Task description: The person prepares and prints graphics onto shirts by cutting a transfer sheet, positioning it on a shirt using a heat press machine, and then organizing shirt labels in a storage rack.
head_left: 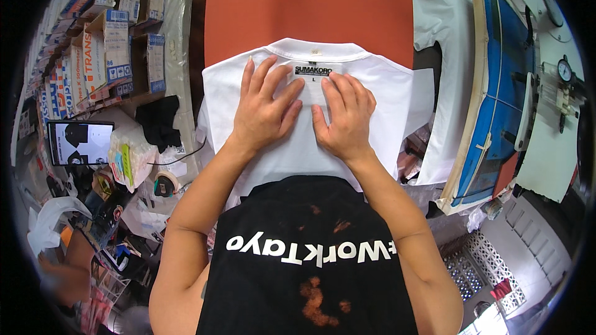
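Note:
A white T-shirt (242,74) lies spread over an orange-red flat board (310,6), its collar toward the far side and a dark printed neck label showing inside the neck. My left hand (267,105) rests palm down on the shirt, fingers stretched out just left of the label. Opposite it, my right hand (346,108) lies on the fabric too, its fingertips close to the label's right end. Both hands press on the cloth without gripping it. The lower part of the shirt runs out of sight beneath my black sleeveless top.
At right, a wooden-framed screen with blue mesh (496,99) stands beside another white shirt (450,43) and a round gauge (564,69). Cardboard boxes (112,43) are stacked at left, above a lit tablet screen (79,142), a black cloth (158,121) and a tape measure (165,185).

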